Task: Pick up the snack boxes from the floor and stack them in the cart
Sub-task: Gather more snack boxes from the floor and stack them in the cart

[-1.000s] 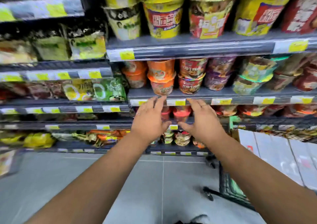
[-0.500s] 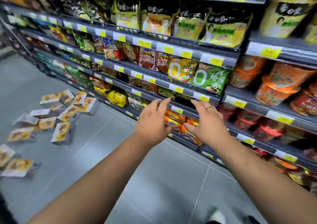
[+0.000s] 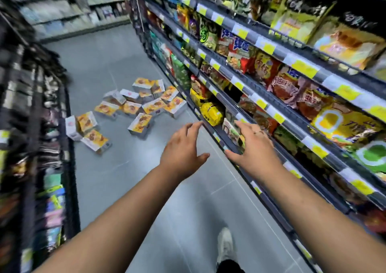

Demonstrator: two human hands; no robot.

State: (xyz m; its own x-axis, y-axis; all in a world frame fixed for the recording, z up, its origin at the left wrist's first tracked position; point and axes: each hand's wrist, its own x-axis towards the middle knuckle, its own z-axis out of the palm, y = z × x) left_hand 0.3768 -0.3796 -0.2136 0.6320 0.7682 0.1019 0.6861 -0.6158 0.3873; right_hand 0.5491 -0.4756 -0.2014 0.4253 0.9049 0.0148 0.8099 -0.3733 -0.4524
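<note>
In a shop aisle, both arms reach forward, the left hand [image 3: 181, 149] and right hand [image 3: 252, 151] side by side but apart, palms down, fingers loosely spread, holding nothing. The snack boxes [image 3: 144, 103] lie scattered on the grey floor [image 3: 117, 178] well ahead, beside the packet shelves [image 3: 282, 109] on the right. A white shoe [image 3: 224, 245] shows below.

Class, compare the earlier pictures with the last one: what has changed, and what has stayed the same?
The view swung left, from facing the shelves to looking down the aisle. The snack boxes on the floor came into view ahead; the cart dropped out of sight. Nothing was taken or let go: left hand and right hand stay outstretched, open, empty.
</note>
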